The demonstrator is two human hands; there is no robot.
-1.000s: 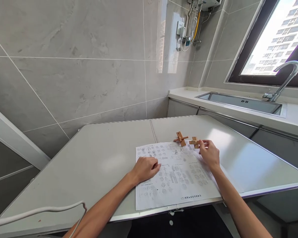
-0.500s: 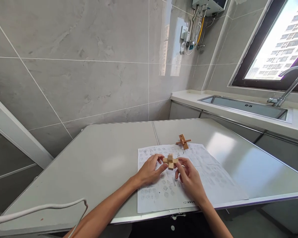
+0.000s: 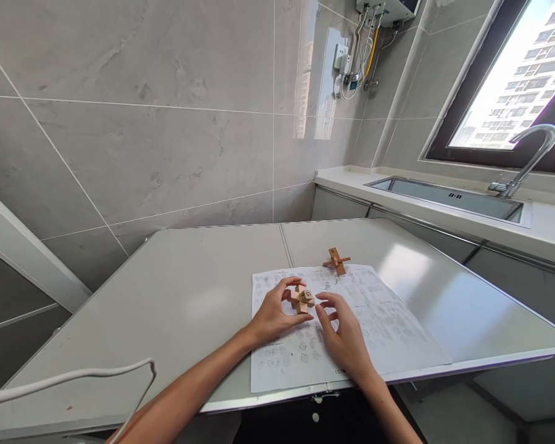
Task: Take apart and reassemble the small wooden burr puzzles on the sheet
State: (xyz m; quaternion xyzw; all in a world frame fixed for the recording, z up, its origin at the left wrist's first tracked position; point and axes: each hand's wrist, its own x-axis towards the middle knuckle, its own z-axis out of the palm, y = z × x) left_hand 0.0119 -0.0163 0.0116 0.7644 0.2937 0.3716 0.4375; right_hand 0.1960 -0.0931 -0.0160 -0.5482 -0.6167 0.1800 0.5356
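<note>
One pale wooden cross-shaped puzzle (image 3: 302, 298), notched bars interlocked.

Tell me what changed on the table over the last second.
The right hand brought one wooden puzzle from the sheet's far edge toward the person; the left hand lifted off the paper sheet and now holds it. The other wooden puzzle stayed put.

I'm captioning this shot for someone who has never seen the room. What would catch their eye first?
First, the two hands at the middle of the grey table: the left hand holds a small wooden puzzle over a printed sheet, with the right hand close beside it. A second wooden puzzle lies at the sheet's far edge. At the right, a bright window stands above a sink.
</note>
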